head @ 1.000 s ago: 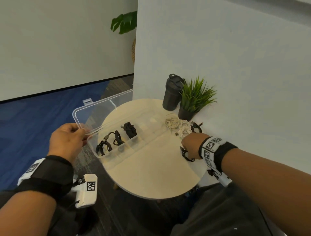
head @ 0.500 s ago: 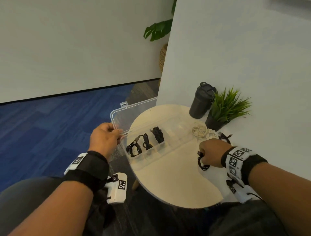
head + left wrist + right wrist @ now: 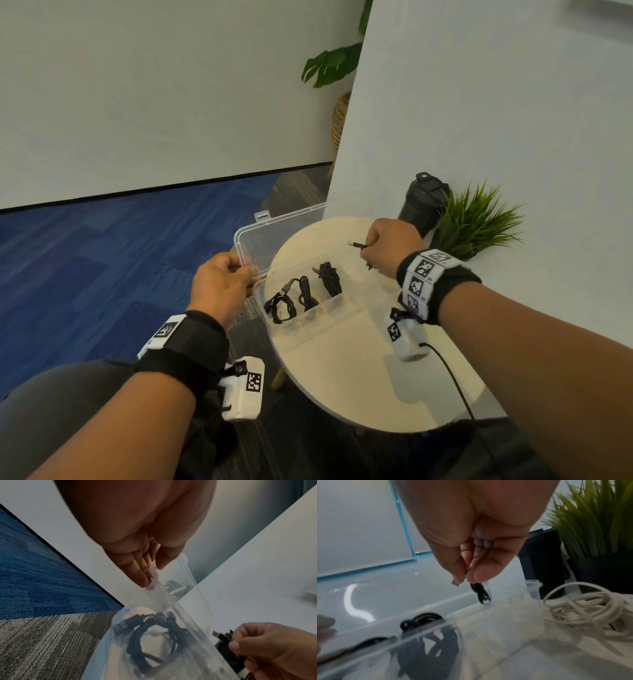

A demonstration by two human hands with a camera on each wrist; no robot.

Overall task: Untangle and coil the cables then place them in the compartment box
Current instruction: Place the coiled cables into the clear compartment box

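1. The left hand [image 3: 222,284], left of centre in the head view, has its knuckles up and pinches the corner of the clear box [image 3: 308,329] between thumb and fingers, by the open lid [image 3: 274,236].
2. The right hand [image 3: 390,246], right of centre, is fisted around a black cable [image 3: 480,592]; its plug [image 3: 356,244] pokes out leftwards, above the box's far end.
3. Three black coils [image 3: 301,294] lie in the box's left compartments.
4. White cables [image 3: 583,607] lie on the table [image 3: 359,383] at right in the right wrist view, below a plant [image 3: 479,222].
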